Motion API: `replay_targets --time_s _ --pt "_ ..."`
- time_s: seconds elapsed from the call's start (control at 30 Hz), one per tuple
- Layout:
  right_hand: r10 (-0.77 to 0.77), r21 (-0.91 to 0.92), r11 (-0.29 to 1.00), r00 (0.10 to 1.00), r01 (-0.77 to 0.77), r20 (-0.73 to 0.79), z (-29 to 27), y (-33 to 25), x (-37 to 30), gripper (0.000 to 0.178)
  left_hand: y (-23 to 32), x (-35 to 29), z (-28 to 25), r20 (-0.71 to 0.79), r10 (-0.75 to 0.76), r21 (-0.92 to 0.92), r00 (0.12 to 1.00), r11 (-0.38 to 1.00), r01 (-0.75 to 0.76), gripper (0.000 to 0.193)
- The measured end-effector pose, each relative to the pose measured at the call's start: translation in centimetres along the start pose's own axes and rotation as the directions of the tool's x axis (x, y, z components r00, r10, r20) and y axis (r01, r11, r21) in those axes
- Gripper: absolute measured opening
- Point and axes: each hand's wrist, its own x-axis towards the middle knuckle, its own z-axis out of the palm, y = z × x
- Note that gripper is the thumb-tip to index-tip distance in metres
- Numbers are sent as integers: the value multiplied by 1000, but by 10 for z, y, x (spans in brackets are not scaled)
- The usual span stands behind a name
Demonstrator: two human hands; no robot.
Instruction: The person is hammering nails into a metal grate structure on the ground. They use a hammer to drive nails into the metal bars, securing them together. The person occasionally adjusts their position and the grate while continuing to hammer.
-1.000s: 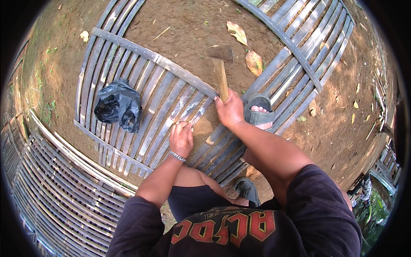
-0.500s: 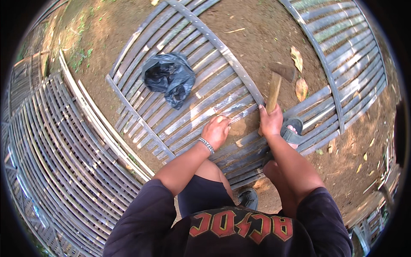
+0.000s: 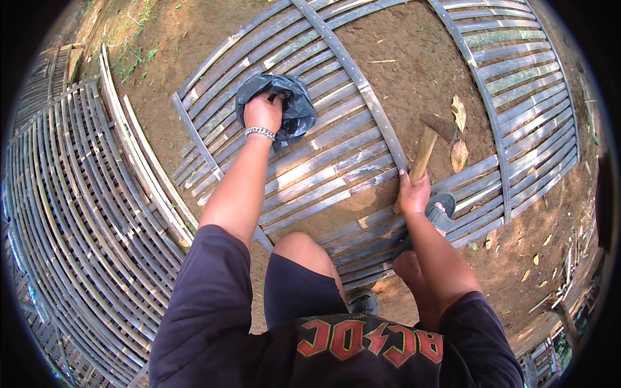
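My left hand (image 3: 263, 114), with a chain bracelet at the wrist, reaches into the mouth of a black plastic bag (image 3: 299, 115). Its fingers are hidden inside the bag, so what they touch does not show. The bag rests on a slatted bamboo panel (image 3: 352, 138) lying on the ground. My right hand (image 3: 414, 194) is closed around the wooden handle of a hatchet (image 3: 424, 151). The hatchet's dark metal head points away from me, over bare soil near the panel's nailed crossbar.
A second part of the slatted panelling (image 3: 511, 86) lies at the right, beside two dry leaves (image 3: 458, 155). My sandalled foot (image 3: 442, 210) is close to my right hand. At the left stands a large bamboo slat rack (image 3: 84, 213) with long loose strips (image 3: 129, 139) alongside.
My left hand has moved forward and left, from above the near slats into the black bag. My right hand still holds the hatchet in nearly the same place.
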Motion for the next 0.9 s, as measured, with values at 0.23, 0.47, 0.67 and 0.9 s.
replay_targets --time_s 0.23,0.47,0.67,0.9 --pt "-9 -7 1000 1000 9 3 -2 1 0 34 3 -7 26 -135 -29 27 990 999 33 38" --pt "80 9 997 991 -81 109 -8 -3 6 36 4 -38 17 -263 -42 -422 964 904 -76 19" --pt "-18 178 984 989 -8 144 -52 -16 20 36 63 -139 -6 -482 -224 -781 847 548 -299 16" --pt "-182 67 983 937 170 299 -138 -27 63 37 109 -223 51 26 314 -743 949 641 -192 13"
